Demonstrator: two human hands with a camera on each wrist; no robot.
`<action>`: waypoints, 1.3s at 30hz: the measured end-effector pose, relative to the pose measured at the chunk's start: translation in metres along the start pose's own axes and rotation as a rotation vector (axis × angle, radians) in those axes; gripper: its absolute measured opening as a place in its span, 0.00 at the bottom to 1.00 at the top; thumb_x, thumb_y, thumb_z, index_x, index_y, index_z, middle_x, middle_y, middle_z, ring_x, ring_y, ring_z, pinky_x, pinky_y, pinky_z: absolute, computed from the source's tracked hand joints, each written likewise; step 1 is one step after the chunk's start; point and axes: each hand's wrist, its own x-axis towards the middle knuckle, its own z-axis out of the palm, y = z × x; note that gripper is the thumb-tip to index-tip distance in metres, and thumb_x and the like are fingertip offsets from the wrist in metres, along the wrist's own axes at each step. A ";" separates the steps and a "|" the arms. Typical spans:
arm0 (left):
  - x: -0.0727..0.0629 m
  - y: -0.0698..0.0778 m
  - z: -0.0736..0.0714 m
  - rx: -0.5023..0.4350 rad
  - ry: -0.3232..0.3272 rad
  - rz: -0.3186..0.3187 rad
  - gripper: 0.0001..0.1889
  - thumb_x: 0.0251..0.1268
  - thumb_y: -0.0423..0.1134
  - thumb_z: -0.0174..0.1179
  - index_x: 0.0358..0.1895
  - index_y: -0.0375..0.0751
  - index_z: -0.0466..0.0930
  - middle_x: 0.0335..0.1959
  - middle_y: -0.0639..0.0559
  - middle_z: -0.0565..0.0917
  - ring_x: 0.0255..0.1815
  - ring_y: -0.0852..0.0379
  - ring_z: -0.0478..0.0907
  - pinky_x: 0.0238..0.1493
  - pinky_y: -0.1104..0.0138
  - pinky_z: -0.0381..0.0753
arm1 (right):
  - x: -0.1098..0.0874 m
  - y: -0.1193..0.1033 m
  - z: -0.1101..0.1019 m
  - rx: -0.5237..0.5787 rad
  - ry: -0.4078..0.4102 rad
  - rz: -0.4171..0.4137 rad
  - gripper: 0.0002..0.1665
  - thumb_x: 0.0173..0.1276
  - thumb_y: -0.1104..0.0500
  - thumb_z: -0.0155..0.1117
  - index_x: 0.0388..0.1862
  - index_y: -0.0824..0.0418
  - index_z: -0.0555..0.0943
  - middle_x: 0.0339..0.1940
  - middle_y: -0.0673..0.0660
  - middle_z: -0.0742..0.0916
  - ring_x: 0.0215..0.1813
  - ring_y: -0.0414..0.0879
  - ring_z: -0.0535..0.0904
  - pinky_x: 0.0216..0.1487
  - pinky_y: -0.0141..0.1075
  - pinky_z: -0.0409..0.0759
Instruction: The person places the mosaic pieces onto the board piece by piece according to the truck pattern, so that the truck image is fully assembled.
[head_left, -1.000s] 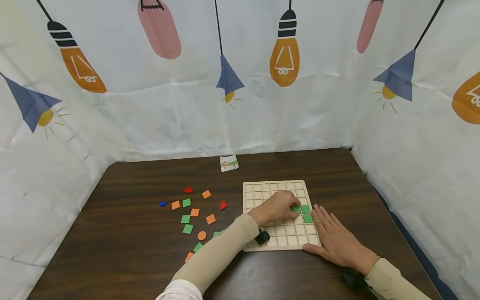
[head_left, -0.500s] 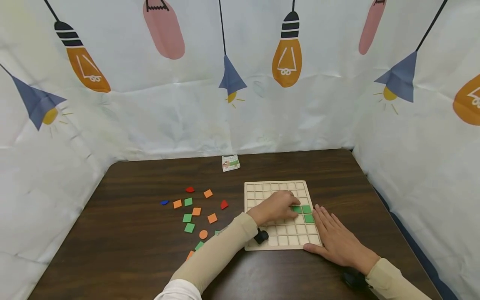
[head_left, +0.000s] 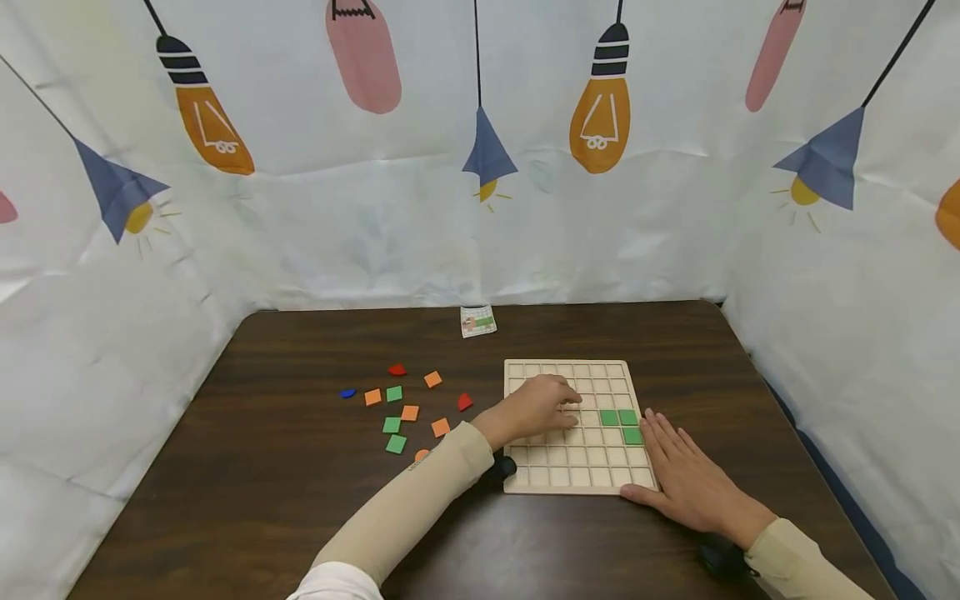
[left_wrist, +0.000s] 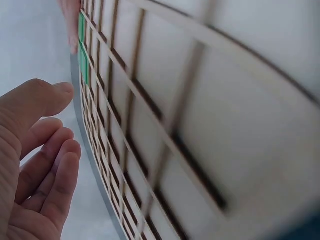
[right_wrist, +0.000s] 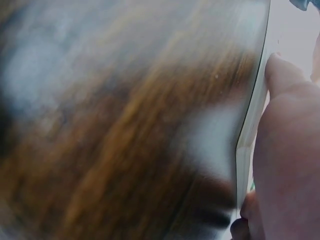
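A pale wooden grid board (head_left: pixel 570 479) lies on the table, with three green square tiles (head_left: pixel 609 417) set in its cells near the right side. Over the middle of the board hovers my left hand (head_left: pixel 531 410), fingers loosely bent and thumb apart from them. Nothing sits between that thumb and the fingers (left_wrist: pixel 60 175) in the left wrist view, where the green tiles (left_wrist: pixel 83 62) show beyond. My right hand (head_left: pixel 693 479) rests flat along the board's right edge, its thumb at the lower right corner. The right wrist view shows the thumb (right_wrist: pixel 285 75) against the board's rim.
Left of the board are scattered orange squares (head_left: pixel 409 413), green squares (head_left: pixel 396 444), red pieces (head_left: pixel 465 402) and a blue piece (head_left: pixel 347 392). An orange round piece (head_left: pixel 422 455) is partly covered by the left sleeve. A small printed card (head_left: pixel 477 322) lies at the table's back edge.
My left hand has let go of the left green tile and moved left, leaving it in its cell. The right hand stays at the board's edge. The head view has shifted slightly.
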 end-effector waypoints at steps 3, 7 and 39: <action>-0.009 -0.006 -0.004 -0.007 0.001 -0.015 0.17 0.72 0.43 0.65 0.60 0.44 0.86 0.58 0.51 0.88 0.57 0.57 0.85 0.57 0.68 0.84 | -0.001 0.001 0.000 -0.008 0.013 -0.003 0.64 0.69 0.24 0.56 0.84 0.69 0.54 0.85 0.70 0.57 0.85 0.69 0.55 0.79 0.66 0.58; -0.022 -0.013 -0.008 -0.022 0.002 -0.033 0.18 0.73 0.44 0.64 0.61 0.44 0.86 0.58 0.51 0.88 0.56 0.56 0.85 0.56 0.67 0.85 | -0.001 0.002 0.002 -0.012 0.019 -0.007 0.64 0.69 0.25 0.58 0.84 0.70 0.54 0.85 0.71 0.58 0.84 0.69 0.56 0.78 0.66 0.59; -0.148 -0.077 -0.036 -0.054 0.126 -0.124 0.15 0.68 0.42 0.70 0.54 0.42 0.89 0.48 0.49 0.88 0.39 0.57 0.85 0.40 0.71 0.83 | 0.003 0.000 0.004 0.031 -0.027 0.000 0.65 0.69 0.26 0.59 0.85 0.68 0.48 0.86 0.72 0.54 0.85 0.70 0.51 0.77 0.67 0.57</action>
